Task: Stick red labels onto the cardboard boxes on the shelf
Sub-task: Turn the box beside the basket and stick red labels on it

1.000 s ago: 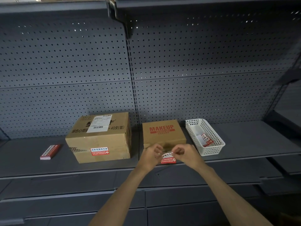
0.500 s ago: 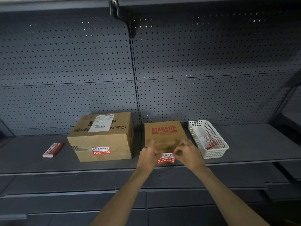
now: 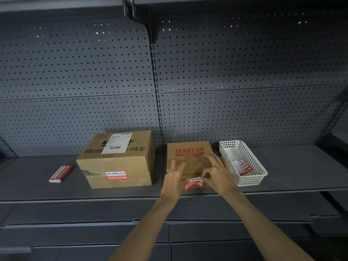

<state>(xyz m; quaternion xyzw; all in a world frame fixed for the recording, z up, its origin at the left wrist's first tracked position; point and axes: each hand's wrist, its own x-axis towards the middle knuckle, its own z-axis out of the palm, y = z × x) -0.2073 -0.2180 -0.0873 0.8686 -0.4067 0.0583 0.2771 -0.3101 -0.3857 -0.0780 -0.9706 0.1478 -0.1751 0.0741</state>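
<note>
**Grey shelving bay in dim light**

I see a dark grey perforated back panel [image 3: 244, 72] filling most of the view, with pinpoints of light showing through its upper holes. A vertical slotted upright [image 3: 157, 91] divides it. A bracket [image 3: 148, 25] supports the upper shelf [image 3: 226, 2]. Closed grey panels [image 3: 226, 232] run beneath.

A single wide-angle view is given from head height, faced straight at the pegboard back panel [image 3: 244, 72] and tilted slightly down onto the shelf [image 3: 293, 166]. The shelf is seen at arm's length, with both forearms entering from the bottom edge. The underside of the upper shelf [image 3: 226, 4] is caught along the top. Straight lines are bowed by the lens near the edges.
</note>
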